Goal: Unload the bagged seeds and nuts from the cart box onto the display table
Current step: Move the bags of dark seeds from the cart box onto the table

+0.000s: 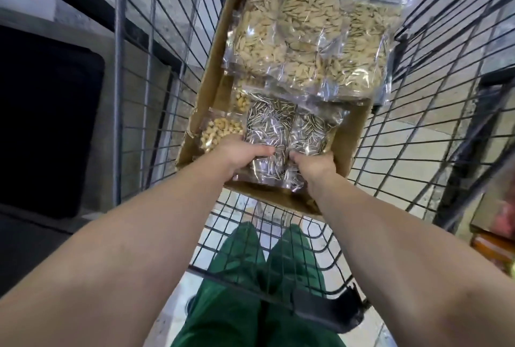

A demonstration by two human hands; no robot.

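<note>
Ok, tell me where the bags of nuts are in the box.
In the head view, the bags of nuts lie at the box's near-left corner, beside the striped sunflower seed bags, just beyond the left hand.

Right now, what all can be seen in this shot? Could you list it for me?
cardboard box: one, brown, in the cart
wire cart: one, black
pale seed bags: at least three, clear with beige seeds, piled at the box's far end
striped seed bags: at least two, clear with black-and-white seeds, near end
nut bags: about two, yellowish, at the box's left side
left hand: grips a striped bag
right hand: grips a striped bag
trousers: green
</note>
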